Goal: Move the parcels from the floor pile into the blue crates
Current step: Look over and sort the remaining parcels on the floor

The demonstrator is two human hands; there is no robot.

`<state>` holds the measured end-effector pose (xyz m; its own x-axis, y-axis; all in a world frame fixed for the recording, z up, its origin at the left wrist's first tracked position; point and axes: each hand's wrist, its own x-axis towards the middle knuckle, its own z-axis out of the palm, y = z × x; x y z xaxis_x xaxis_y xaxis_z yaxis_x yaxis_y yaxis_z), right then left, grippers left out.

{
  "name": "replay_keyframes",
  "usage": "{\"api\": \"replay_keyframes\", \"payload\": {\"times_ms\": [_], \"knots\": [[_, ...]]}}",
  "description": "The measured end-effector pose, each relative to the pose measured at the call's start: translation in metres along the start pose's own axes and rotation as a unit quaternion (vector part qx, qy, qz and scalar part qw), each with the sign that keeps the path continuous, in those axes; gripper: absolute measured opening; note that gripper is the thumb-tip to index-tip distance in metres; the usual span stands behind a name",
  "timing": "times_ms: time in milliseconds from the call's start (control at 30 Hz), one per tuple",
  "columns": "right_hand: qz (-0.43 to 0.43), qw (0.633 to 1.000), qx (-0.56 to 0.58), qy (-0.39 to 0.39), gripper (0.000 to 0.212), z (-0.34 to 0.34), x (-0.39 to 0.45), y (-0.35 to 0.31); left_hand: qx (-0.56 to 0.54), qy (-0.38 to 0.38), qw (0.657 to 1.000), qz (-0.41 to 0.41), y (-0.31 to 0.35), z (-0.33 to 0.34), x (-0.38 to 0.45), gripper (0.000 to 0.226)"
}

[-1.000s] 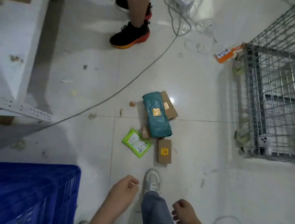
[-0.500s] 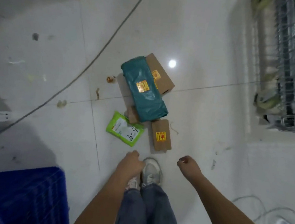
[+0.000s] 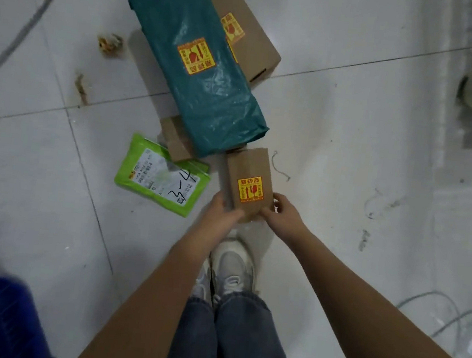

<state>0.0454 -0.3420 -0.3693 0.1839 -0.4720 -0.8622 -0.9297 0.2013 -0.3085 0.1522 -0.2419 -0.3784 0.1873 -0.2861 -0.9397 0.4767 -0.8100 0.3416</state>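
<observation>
tiled floor (image 3: 334, 160) | left hand (image 3: 219, 212), right hand (image 3: 282, 213) grip small brown box (image 3: 248, 177)

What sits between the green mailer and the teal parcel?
In the head view, a small brown box, partly under the teal parcel and overlapping the green mailer.

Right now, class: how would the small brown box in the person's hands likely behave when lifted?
The small brown box probably stays stiff: its cardboard edges look straight. It likely feels light, since the left hand and right hand grip only its near end. Its yellow sticker suggests fragile contents.
</observation>
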Motion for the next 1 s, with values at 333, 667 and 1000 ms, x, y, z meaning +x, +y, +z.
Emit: {"api": "replay_keyframes", "payload": {"times_ms": [333,667,1000], "knots": [[0.039,0.987,0.156,-0.013,0.059,0.003,-0.025,0.001,-0.01,0.015,1.0,-0.016,0.017,-0.006,-0.008,0.043],[0.095,0.968,0.22,-0.08,0.057,-0.003,-0.039,-0.01,0.071,0.001,0.996,-0.049,0.031,-0.004,-0.025,0.077],[-0.1,0.995,-0.008,-0.008,0.048,0.009,-0.049,-0.038,-0.115,0.034,0.991,-0.065,0.007,-0.014,-0.036,0.065]]}}
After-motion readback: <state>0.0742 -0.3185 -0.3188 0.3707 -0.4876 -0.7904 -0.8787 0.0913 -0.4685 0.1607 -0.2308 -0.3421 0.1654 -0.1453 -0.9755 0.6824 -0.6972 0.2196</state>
